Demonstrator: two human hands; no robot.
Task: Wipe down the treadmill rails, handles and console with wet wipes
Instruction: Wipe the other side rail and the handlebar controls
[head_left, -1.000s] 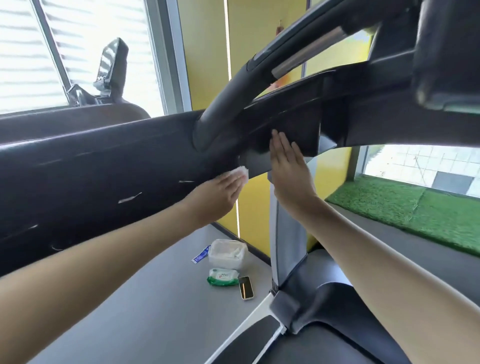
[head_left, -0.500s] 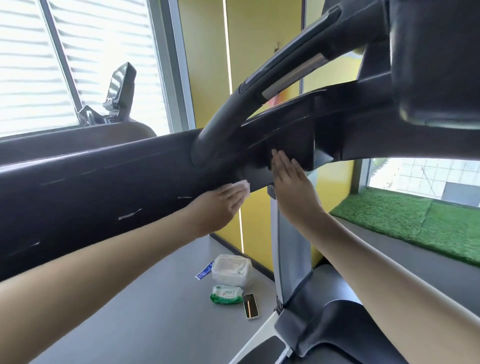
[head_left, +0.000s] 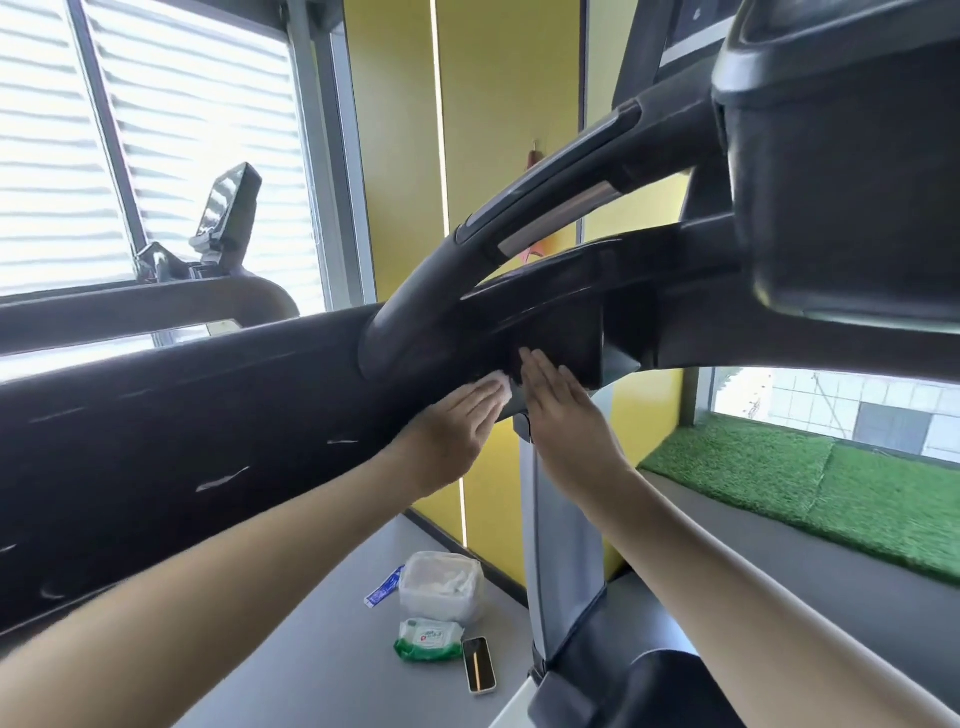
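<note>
Two hands (head_left: 452, 431) (head_left: 566, 421) (left: wipe (head_left: 502, 387)) under rail (head_left: 208, 415)

Left hand (head_left: 452, 426) slid wipe (head_left: 501, 391) rightward; now beside right hand (head_left: 566, 421).

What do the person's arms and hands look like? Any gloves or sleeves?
The left hand and right hand wear no gloves, rings or watch. Past the wrists everything is bare too, with no sleeves anywhere in view.

Black treadmill rail (head_left: 182, 415), white wet wipe (head_left: 501, 388), yellow wall (head_left: 498, 104), green artificial turf (head_left: 831, 488), green-and-white wipes pack (head_left: 428, 638), grey floor (head_left: 311, 649).
</note>
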